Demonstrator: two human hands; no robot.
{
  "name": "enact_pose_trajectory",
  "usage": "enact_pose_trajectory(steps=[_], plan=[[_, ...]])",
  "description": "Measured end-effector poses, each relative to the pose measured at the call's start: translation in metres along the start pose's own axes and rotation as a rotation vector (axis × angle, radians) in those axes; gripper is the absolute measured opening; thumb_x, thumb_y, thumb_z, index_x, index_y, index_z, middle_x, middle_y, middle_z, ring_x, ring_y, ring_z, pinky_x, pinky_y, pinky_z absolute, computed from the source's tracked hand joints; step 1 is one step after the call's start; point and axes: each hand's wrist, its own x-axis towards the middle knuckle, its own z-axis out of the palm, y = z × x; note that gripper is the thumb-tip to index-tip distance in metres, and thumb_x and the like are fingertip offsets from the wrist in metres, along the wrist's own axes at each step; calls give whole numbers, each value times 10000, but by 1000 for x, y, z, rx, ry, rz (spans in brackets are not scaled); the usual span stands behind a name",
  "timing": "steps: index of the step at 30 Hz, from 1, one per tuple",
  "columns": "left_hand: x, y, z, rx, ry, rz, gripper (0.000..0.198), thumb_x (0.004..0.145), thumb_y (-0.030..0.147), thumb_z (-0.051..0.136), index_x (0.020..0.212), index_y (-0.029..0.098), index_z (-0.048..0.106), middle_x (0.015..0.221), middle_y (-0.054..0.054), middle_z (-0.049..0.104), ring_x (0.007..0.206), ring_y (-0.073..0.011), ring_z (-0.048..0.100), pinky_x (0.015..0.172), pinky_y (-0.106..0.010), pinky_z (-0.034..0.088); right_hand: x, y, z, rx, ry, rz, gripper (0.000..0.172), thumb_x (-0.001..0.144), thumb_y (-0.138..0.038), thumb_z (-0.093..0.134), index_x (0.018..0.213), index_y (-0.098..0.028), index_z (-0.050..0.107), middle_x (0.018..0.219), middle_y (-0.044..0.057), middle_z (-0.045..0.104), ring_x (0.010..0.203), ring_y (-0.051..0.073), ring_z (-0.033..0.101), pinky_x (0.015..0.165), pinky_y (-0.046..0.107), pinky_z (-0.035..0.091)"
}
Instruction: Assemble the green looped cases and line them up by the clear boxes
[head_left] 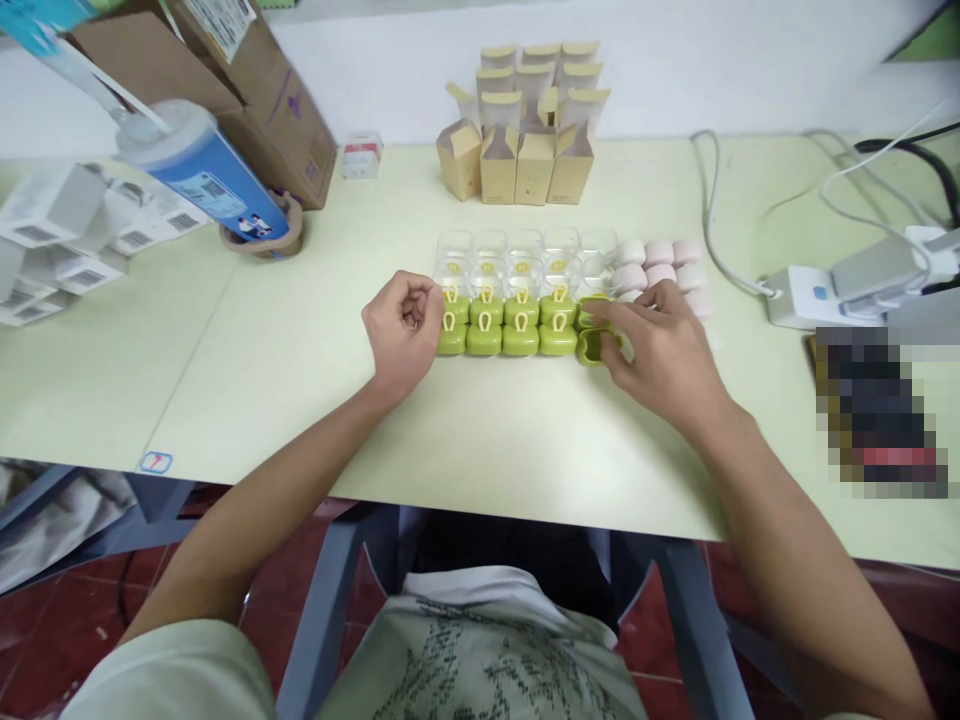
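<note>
Small green cases [520, 340] stand side by side in two rows on the table, most with a pale yellow loop on top. Behind them are clear plastic covers [524, 248] in matching rows. My left hand [403, 335] is closed, fingers curled, against the left end of the green rows; nothing shows in it. My right hand [664, 355] is at the right end, thumb and fingertips on an open, hollow green case [592, 347]. Its fingers partly hide that case and the one behind. Pale pink and white rounded pieces [660, 252] sit just beyond my right hand.
Open kraft boxes [535, 165] stand at the back. On the left are a brown carton [281, 120], a blue cup [217, 180] in a holder and white boxes [56, 215]. A power strip [806, 297], cables and a blurred dark object [877, 410] lie right.
</note>
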Motion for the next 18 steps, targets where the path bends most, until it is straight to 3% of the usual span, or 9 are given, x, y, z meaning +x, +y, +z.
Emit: enact_pose_trajectory(steps=[5, 9, 11, 13, 16, 18], plan=[[0, 3, -2, -9, 20, 81, 225, 1023, 356, 697, 846, 231, 639, 666, 43, 531, 579, -99, 448, 535, -262, 346, -1, -7, -8, 60, -136, -36, 463, 905, -73, 658, 1340, -191, 764, 911, 67, 827, 918, 323, 592, 747, 442, 539], [-5, 14, -4, 18, 5, 354, 171, 1049, 265, 657, 882, 232, 636, 661, 47, 542, 542, -92, 461, 532, -250, 377, -3, -19, -28, 152, -309, -29, 448, 955, -148, 696, 1400, -195, 724, 889, 73, 813, 979, 339, 682, 768, 455, 582], [-16, 25, -3, -20, -107, 541, 110, 1039, 193, 655, 938, 232, 635, 689, 44, 591, 556, -95, 516, 545, -240, 408, -7, -24, -43, 251, -359, -31, 364, 1020, -266, 718, 1383, -229, 726, 962, 75, 826, 991, 323, 736, 791, 452, 609], [-33, 37, 1, -56, -295, 719, 15, 1051, 212, 651, 1060, 211, 663, 798, 0, 686, 659, -125, 624, 580, -254, 454, -16, -25, -62, 301, -268, 18, 262, 1063, -383, 715, 1295, -269, 756, 1067, 84, 839, 941, 291, 764, 759, 425, 615], [-56, 51, 8, 12, -600, 916, 357, 1122, 417, 618, 1336, 137, 671, 1049, -107, 740, 876, -190, 696, 629, -291, 499, -36, -17, -86, 129, -37, 185, 178, 1086, -380, 680, 1145, -259, 797, 1022, 76, 841, 717, 218, 698, 644, 373, 547], [-65, 55, 11, 43, -726, 945, 436, 1131, 488, 604, 1396, 148, 663, 1142, -136, 716, 957, -213, 682, 677, -303, 525, -52, -10, -92, -29, -109, 227, 242, 1102, -317, 614, 1207, -219, 809, 1079, 81, 842, 637, 176, 638, 665, 371, 538]])
